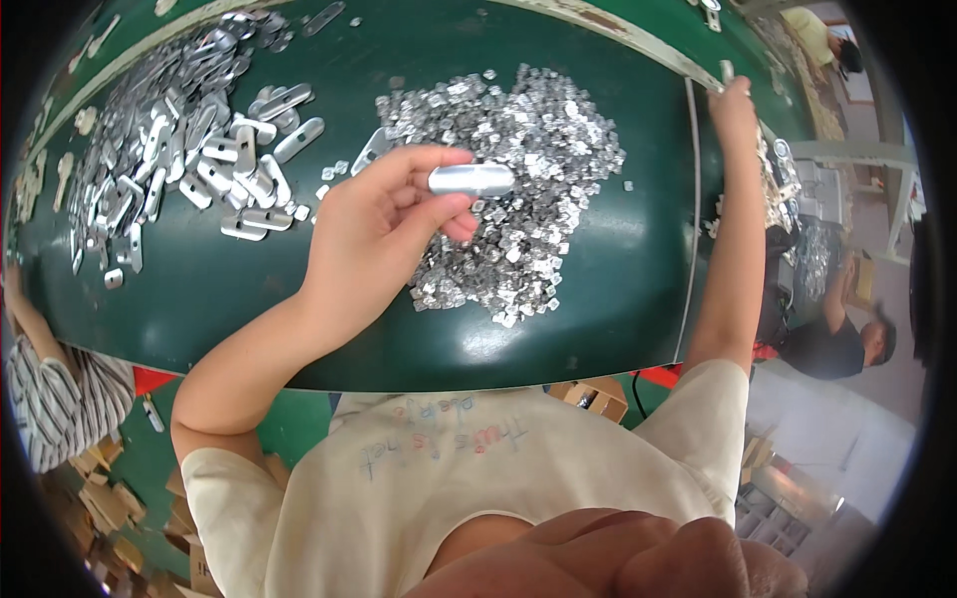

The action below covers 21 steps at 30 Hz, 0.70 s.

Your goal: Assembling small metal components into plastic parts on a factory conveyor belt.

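My left hand [374, 214] is closed, pinching a silvery metal plate [472, 180] with rounded ends between thumb and fingers. The plate lies level over a heap of small shiny metal pieces [518, 130]. Stretched out to the far right, my right hand [736, 105] is closed around a small pale piece [727, 72] that sticks up from its fingers; its exact kind is too small to tell. Left of my left hand spreads a pile of long, round-ended metal plates [239, 169], some showing slots or holes.
A green tabletop [349, 349] carries both heaps, with a pale rail [598, 30] along its far side. Beyond my right forearm lie more metal parts [778, 179]. At the left edge a person in a striped shirt [70, 399] works close by; cardboard boxes [110, 498] stand on the floor.
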### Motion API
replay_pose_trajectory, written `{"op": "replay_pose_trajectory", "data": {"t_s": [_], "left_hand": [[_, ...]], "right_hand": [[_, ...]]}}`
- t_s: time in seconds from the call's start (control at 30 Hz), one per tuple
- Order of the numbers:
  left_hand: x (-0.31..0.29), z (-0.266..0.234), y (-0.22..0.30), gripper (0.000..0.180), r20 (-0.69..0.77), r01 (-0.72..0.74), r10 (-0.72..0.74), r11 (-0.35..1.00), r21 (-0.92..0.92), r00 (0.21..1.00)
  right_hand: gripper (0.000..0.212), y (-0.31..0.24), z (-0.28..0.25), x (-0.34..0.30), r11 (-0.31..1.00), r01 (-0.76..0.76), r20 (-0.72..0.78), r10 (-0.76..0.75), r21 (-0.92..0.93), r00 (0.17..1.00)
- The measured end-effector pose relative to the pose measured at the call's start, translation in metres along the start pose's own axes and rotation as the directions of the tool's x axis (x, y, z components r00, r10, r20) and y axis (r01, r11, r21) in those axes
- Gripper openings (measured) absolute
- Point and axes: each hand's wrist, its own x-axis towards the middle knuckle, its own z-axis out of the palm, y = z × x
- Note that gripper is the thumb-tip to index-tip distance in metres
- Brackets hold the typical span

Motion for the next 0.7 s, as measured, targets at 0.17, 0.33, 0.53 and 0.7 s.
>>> {"op": "replay_pose_trajectory", "data": {"t_s": [0.17,0.33,0.53,0.7], "left_hand": [[0.002,-0.003,0.005,0.025,-0.006,-0.055,0.055,0.998,0.019,0.998],[0.004,-0.005,0.008,0.026,0.045,-0.003,0.004,1.000,-0.025,0.999],[-0.002,-0.001,0.002,0.024,0.011,-0.042,0.043,0.995,-0.087,0.999],[-0.005,0.000,0.001,0.026,0.059,-0.051,0.057,0.994,-0.099,0.997]], "right_hand": [[0.031,-0.076,-0.077,-0.077,0.140,-0.216,0.244,-0.225,0.966,0.943],[0.051,-0.128,-0.112,-0.145,-0.125,-0.445,0.308,-0.557,0.887,0.771],[0.045,-0.150,-0.117,-0.193,-0.022,-0.240,0.188,-0.557,0.970,0.809],[0.038,-0.155,-0.118,-0.203,0.064,0.038,0.004,-0.566,0.997,0.825]]}}
